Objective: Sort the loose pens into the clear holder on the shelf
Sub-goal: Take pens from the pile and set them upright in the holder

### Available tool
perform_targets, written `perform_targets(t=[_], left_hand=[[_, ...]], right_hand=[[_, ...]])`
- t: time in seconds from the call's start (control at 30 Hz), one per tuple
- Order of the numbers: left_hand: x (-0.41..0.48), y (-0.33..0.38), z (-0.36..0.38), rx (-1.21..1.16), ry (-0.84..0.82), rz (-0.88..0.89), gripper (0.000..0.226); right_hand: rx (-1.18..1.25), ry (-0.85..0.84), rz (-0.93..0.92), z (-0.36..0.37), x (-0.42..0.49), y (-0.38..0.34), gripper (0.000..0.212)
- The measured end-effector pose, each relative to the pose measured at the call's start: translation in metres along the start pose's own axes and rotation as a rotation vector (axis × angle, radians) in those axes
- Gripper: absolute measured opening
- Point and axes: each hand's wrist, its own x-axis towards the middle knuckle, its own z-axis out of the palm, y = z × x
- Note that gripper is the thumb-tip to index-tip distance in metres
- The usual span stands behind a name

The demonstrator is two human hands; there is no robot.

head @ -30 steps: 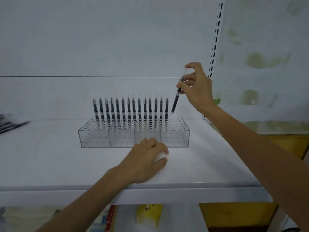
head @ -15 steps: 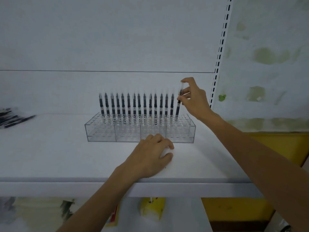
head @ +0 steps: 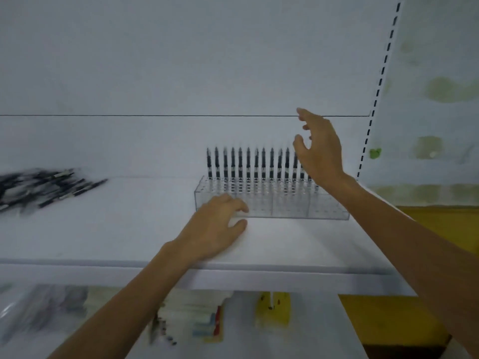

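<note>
A clear holder (head: 282, 206) with a grid of holes stands on the white shelf (head: 103, 229). Several black pens (head: 248, 164) stand upright in its back row. My right hand (head: 320, 149) hovers above the row's right end with fingers spread and nothing in it, hiding the last pens there. My left hand (head: 217, 226) rests on the shelf at the holder's front left corner, fingers loosely curled against its wall. A pile of loose black pens (head: 41, 187) lies on the shelf at far left, blurred.
A slotted shelf upright (head: 375, 99) runs down the right behind the holder. Below the shelf edge lie blurred packets (head: 191, 320) and a yellow item (head: 272, 309). A stained wall (head: 440, 99) fills the right side.
My right hand set the pen into the right end of the back row, let go and lifted away with fingers spread. The view swung left, bringing the loose pile into sight.
</note>
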Motion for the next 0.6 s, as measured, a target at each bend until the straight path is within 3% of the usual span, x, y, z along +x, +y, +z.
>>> perform_targets(t=[0.3,0.6], left_hand=[[-0.155,-0.159,-0.166,0.189,0.281,-0.418,0.022],[-0.272,-0.258,-0.229,0.184,0.334,-0.704,0.019]], right_hand=[[0.391,-0.421,-0.195,0.196,-0.054,-0.235,0.043],[0.519,-0.708,-0.099,0.32,-0.074,-0.366,0.039]])
